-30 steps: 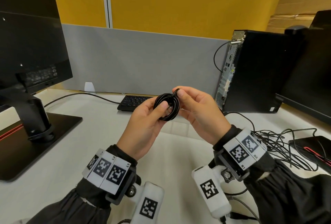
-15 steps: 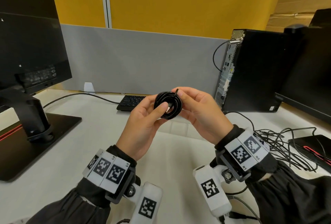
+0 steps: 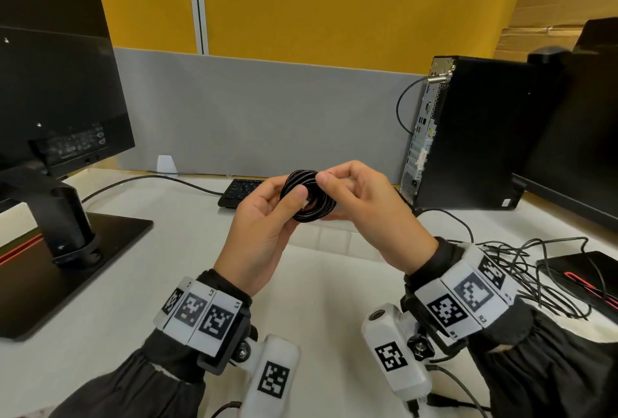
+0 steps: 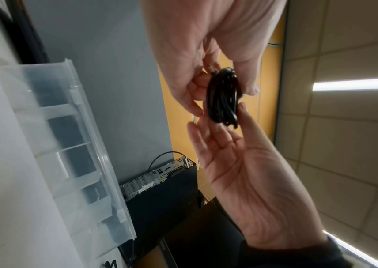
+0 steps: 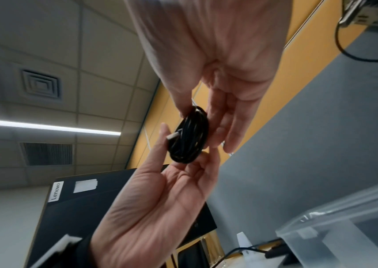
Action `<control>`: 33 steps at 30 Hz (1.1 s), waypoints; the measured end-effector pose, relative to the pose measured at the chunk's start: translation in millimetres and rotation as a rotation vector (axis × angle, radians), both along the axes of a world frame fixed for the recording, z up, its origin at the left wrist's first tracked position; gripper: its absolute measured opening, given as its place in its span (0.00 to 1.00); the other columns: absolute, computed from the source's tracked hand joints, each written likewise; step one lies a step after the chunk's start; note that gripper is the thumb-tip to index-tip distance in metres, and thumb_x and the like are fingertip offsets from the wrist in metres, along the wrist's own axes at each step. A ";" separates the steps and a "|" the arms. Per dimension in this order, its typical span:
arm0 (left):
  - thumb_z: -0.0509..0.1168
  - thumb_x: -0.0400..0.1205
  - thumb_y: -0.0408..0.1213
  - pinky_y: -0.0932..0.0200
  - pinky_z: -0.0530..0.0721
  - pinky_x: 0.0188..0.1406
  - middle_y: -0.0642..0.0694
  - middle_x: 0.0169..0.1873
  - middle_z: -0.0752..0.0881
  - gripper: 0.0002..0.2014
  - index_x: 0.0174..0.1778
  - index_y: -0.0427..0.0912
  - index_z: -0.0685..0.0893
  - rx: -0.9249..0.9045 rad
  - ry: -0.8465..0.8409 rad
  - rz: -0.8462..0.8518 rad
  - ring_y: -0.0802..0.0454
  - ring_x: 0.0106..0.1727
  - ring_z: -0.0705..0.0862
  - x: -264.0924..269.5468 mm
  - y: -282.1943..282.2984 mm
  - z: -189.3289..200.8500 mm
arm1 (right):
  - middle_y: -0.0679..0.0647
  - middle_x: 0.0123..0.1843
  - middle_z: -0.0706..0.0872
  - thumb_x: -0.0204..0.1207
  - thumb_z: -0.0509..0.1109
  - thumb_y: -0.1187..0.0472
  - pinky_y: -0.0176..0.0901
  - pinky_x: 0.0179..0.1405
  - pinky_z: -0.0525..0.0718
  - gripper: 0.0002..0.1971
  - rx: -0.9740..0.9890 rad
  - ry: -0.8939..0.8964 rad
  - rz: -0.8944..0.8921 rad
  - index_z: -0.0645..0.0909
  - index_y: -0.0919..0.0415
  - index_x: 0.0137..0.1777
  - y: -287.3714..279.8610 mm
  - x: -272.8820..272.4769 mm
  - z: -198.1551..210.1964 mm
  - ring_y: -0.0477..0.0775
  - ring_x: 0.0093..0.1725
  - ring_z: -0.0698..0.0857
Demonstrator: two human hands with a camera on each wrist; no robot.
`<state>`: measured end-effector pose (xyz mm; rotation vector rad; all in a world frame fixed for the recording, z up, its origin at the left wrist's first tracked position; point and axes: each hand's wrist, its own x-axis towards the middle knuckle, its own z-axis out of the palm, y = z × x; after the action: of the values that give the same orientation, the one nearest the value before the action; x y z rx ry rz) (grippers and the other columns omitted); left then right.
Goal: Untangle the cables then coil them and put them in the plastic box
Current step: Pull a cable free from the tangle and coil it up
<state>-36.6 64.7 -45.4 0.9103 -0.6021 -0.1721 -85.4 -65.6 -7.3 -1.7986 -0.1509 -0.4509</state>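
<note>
A small black cable coil (image 3: 309, 198) is held in the air over the desk between both hands. My left hand (image 3: 289, 195) pinches its left side, thumb on the front and fingers behind. My right hand (image 3: 329, 183) pinches its upper right edge with the thumb on top. In the right wrist view a metal plug (image 5: 173, 136) sticks out of the cable coil (image 5: 190, 139). The translucent plastic box (image 4: 73, 145), split into compartments, lies on the desk below the hands and shows again as the plastic box (image 5: 344, 226). A tangle of thin black cables (image 3: 535, 270) lies at the right.
A monitor on a black stand (image 3: 67, 223) fills the left. A keyboard (image 3: 239, 191) lies at the back by the grey partition. A black computer tower (image 3: 468, 136) and a second monitor (image 3: 585, 136) stand at the right. A black-and-red device (image 3: 582, 270) lies beside the tangle.
The coil has tilted from facing me to a slanted angle. My right thumb has slid onto its top edge, and the loose end that stuck up no longer shows.
</note>
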 end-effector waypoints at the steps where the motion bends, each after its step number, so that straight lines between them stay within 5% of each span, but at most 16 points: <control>1: 0.73 0.70 0.39 0.61 0.85 0.50 0.45 0.46 0.90 0.19 0.54 0.35 0.81 -0.007 0.011 -0.016 0.52 0.50 0.88 1.0 0.2 -1.0 | 0.63 0.46 0.90 0.80 0.65 0.57 0.57 0.52 0.87 0.12 -0.023 0.018 -0.001 0.78 0.66 0.53 -2.4 0.7 -1.1 0.60 0.49 0.89; 5: 0.80 0.62 0.49 0.57 0.86 0.52 0.42 0.48 0.88 0.26 0.48 0.37 0.81 -0.017 0.075 -0.126 0.49 0.52 0.86 4.1 -0.6 -5.2 | 0.63 0.50 0.89 0.82 0.62 0.56 0.51 0.49 0.87 0.11 -0.087 0.080 0.006 0.80 0.65 0.52 -9.3 2.6 -7.0 0.61 0.49 0.87; 10: 0.66 0.74 0.32 0.48 0.83 0.61 0.35 0.60 0.84 0.21 0.64 0.32 0.75 0.115 0.164 -0.256 0.40 0.63 0.83 4.2 -0.4 -6.6 | 0.59 0.48 0.88 0.82 0.62 0.56 0.54 0.53 0.86 0.09 -0.284 0.079 -0.009 0.80 0.59 0.51 -14.2 3.4 -9.8 0.57 0.48 0.87; 15: 0.69 0.73 0.30 0.50 0.87 0.53 0.43 0.52 0.86 0.22 0.64 0.42 0.78 0.316 0.152 -0.298 0.48 0.55 0.85 1.2 -2.5 -8.2 | 0.55 0.47 0.88 0.83 0.61 0.57 0.48 0.52 0.85 0.08 -0.391 0.072 0.013 0.80 0.59 0.51 -13.5 6.5 -11.0 0.54 0.47 0.86; 20: 0.64 0.73 0.24 0.57 0.89 0.44 0.36 0.47 0.89 0.17 0.58 0.34 0.80 0.342 0.184 -0.355 0.45 0.44 0.90 4.6 4.8 -6.9 | 0.45 0.38 0.83 0.83 0.61 0.56 0.29 0.35 0.77 0.07 -0.491 0.130 0.091 0.79 0.56 0.50 -15.1 10.9 -6.5 0.37 0.32 0.79; 29: 0.61 0.76 0.15 0.56 0.89 0.46 0.33 0.46 0.87 0.17 0.60 0.28 0.78 0.288 0.263 -0.389 0.42 0.47 0.89 13.8 6.0 -14.2 | 0.45 0.37 0.82 0.84 0.58 0.57 0.22 0.31 0.73 0.11 -0.457 0.277 0.171 0.81 0.59 0.51 -22.3 19.6 -12.8 0.31 0.29 0.78; 31: 0.58 0.77 0.14 0.57 0.89 0.46 0.35 0.44 0.88 0.16 0.59 0.28 0.79 0.287 0.277 -0.350 0.43 0.45 0.89 18.0 4.9 -15.3 | 0.48 0.40 0.84 0.84 0.58 0.56 0.26 0.35 0.76 0.10 -0.546 0.217 0.119 0.81 0.58 0.53 -18.5 21.9 -15.4 0.33 0.35 0.80; 33: 0.56 0.78 0.15 0.56 0.88 0.48 0.37 0.43 0.89 0.15 0.57 0.29 0.79 0.288 0.261 -0.321 0.44 0.46 0.89 22.0 4.4 -15.9 | 0.52 0.47 0.86 0.83 0.60 0.55 0.33 0.41 0.77 0.12 -0.712 0.147 0.061 0.81 0.59 0.58 -14.6 25.8 -14.6 0.45 0.43 0.81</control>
<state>-14.6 69.1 -61.3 1.0427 -0.4828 -0.6706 -59.7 -80.2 -21.9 -2.5073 -0.2890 -0.2268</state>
